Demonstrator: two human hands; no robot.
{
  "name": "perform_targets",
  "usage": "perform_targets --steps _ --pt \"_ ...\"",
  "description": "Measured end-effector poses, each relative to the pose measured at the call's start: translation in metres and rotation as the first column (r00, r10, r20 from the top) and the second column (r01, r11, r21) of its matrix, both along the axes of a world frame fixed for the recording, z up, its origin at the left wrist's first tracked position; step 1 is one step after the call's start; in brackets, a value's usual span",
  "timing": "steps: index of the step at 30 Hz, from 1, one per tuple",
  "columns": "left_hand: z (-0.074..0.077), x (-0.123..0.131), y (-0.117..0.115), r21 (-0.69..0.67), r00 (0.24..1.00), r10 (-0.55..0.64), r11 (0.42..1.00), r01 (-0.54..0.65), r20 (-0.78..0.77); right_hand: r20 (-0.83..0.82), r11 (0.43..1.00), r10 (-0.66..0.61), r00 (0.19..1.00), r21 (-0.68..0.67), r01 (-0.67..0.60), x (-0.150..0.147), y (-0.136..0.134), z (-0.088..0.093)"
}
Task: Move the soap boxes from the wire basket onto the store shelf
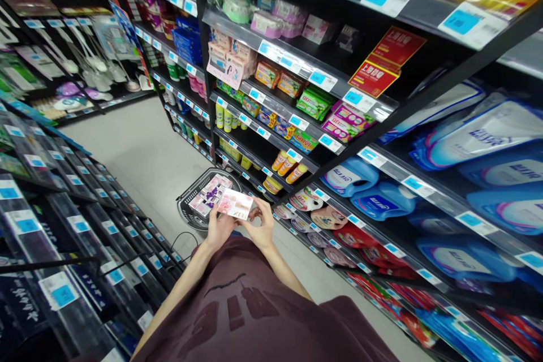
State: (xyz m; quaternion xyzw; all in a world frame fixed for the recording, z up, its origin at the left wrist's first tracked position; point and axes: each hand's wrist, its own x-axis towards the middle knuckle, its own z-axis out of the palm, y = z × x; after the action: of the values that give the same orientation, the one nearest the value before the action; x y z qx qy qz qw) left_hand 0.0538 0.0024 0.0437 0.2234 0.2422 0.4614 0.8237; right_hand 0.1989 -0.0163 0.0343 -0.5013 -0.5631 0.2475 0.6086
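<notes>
A small pink and white soap box (236, 204) with a rose printed on it is held up in front of my body, its printed face towards me. My left hand (220, 228) is closed on its left and lower edge. My right hand (261, 226) pinches the right end between thumb and fingers. Beyond and below the box, a black shopping basket (183, 207) stands on the floor. Inside it lie several pink, white and purple boxes (208, 194), partly hidden behind the held box.
On my right, shelves carry soap packs (316, 103), small bottles and large blue detergent bottles (384, 199). Another shelf with blue price tags (59, 289) runs close along my left. Brushes (91, 48) hang at the far end, past the pale floor (127, 136).
</notes>
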Motion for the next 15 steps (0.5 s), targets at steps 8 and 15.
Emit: perform_targets --steps 8,15 --pt "-0.0005 0.0007 0.0005 -0.016 1.000 0.014 1.000 -0.014 -0.002 0.005 1.000 0.001 1.000 0.006 -0.001 0.0003 0.0006 -0.0032" --pt "0.0025 0.0009 0.0004 -0.018 1.000 0.013 1.000 -0.014 -0.027 -0.005 1.000 -0.002 1.000 -0.001 0.002 0.0005 0.0006 -0.0035"
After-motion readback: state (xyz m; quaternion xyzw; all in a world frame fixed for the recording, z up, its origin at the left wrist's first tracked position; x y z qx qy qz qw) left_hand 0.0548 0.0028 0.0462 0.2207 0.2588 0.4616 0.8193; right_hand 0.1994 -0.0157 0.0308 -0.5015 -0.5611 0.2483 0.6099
